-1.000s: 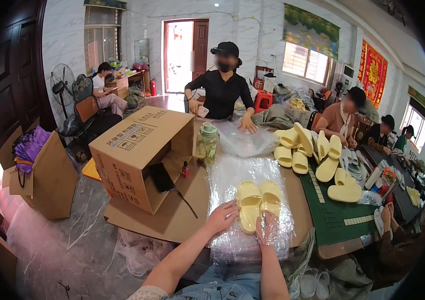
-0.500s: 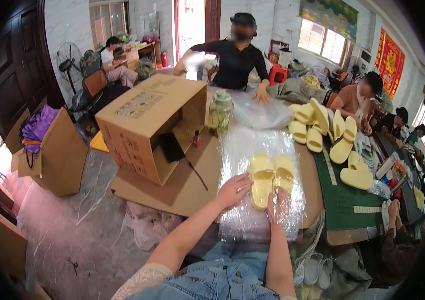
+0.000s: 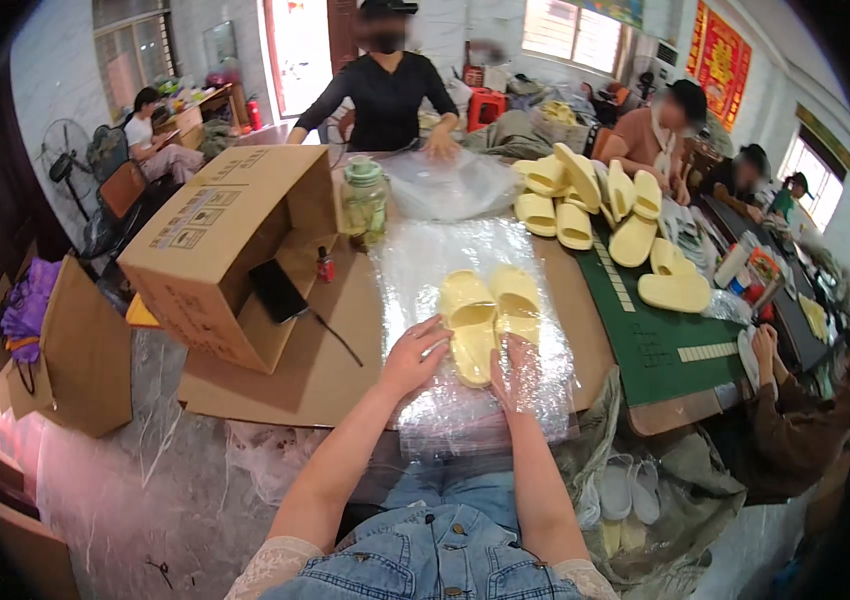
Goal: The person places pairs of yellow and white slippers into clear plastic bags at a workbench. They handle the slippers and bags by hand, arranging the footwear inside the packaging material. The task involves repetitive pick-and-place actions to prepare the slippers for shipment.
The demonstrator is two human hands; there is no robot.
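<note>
A pair of yellow slide slippers (image 3: 470, 338) lies side by side, toes away from me, in a clear plastic bag (image 3: 415, 255) on the cardboard-covered table. My left hand (image 3: 415, 358) rests with fingers stretched out on the film, its fingertips at the outer edge of the left slipper. At the heel of the right slipper (image 3: 518, 295), my right hand (image 3: 515, 378) grips it, the thumb between the two slippers. Shiny film seems to cover this hand, and part of its fingers is hard to see.
An open cardboard box (image 3: 230, 255) stands at left with a black phone (image 3: 278, 290), a small red bottle (image 3: 325, 266) and a jar (image 3: 363, 200) nearby. Several yellow slippers (image 3: 635, 240) are piled on the right by a green mat (image 3: 635, 340). Opposite, a person (image 3: 385, 105) touches plastic bags (image 3: 450, 185).
The whole view has swung to the right, so everything sits further left in the picture. Both hands stay at the slippers, with little change in their hold.
</note>
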